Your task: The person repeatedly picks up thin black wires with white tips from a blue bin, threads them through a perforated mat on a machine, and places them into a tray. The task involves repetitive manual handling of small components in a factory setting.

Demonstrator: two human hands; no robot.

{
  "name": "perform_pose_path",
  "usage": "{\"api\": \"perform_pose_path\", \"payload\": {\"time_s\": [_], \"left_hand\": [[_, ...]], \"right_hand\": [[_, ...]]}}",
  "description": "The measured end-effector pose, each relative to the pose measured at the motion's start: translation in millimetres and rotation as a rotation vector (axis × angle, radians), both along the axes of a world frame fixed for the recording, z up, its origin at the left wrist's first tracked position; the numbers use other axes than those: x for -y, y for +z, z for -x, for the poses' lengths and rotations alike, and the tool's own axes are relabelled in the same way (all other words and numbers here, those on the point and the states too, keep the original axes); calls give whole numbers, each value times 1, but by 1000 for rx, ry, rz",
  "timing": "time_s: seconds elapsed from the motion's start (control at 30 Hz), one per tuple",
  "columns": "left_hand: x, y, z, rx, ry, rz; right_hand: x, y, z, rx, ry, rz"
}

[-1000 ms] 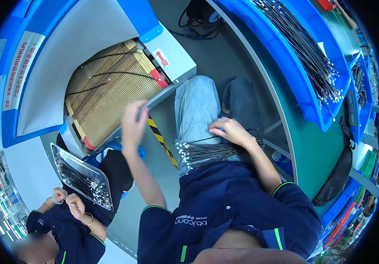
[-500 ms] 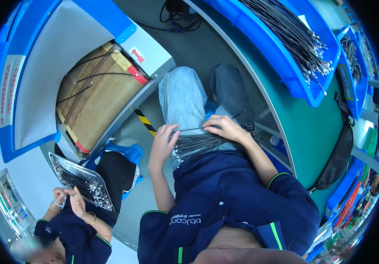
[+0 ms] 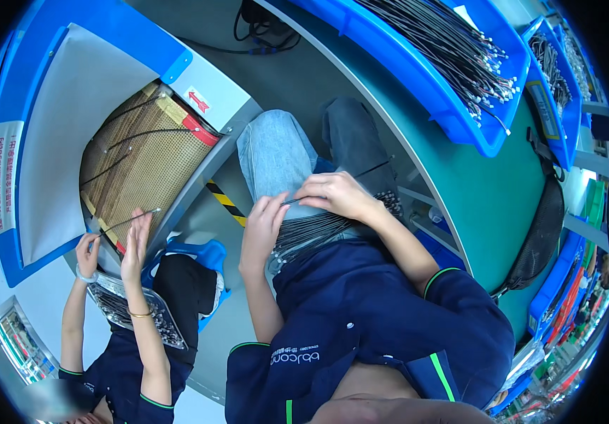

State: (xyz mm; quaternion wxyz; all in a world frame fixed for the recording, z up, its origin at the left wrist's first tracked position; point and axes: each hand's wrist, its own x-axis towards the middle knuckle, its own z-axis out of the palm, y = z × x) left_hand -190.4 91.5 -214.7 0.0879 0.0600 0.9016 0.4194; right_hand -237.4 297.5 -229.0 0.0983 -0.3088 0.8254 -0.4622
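Observation:
A thin black cable [image 3: 373, 169] runs between my hands above my lap, its far end sticking out past my right wrist. My left hand [image 3: 265, 220] pinches its left part between thumb and fingers. Close beside it, my right hand [image 3: 337, 194] grips the same cable with bent fingers. Below both hands a bundle of black cables [image 3: 315, 232] lies across my thighs, with small pale ends at its left. Part of that bundle is covered by my right hand and forearm.
On the left stands a machine with a mesh conveyor belt [image 3: 166, 152] carrying several cables. A co-worker's hands [image 3: 133, 247] hold a cable there, above a metal tray [image 3: 170, 311]. A blue bin [image 3: 431, 106] of cables and a black bag [image 3: 534, 233] rest on the green table [image 3: 463, 191].
My right hand has slid along the cable toward my left hand. The co-worker's hands have moved from the tray up to the belt with a cable. My view has shifted slightly.

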Motion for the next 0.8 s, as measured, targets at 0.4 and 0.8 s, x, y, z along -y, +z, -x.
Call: {"api": "perform_pose_path", "payload": {"time_s": [0.4,0.8], "left_hand": [[-2,-7,8,-157,1,21],[2,-17,11,-150,21,-21]], "right_hand": [[3,-2,2,-138,-102,-44],[-16,-7,8,-264,-113,-33]]}}
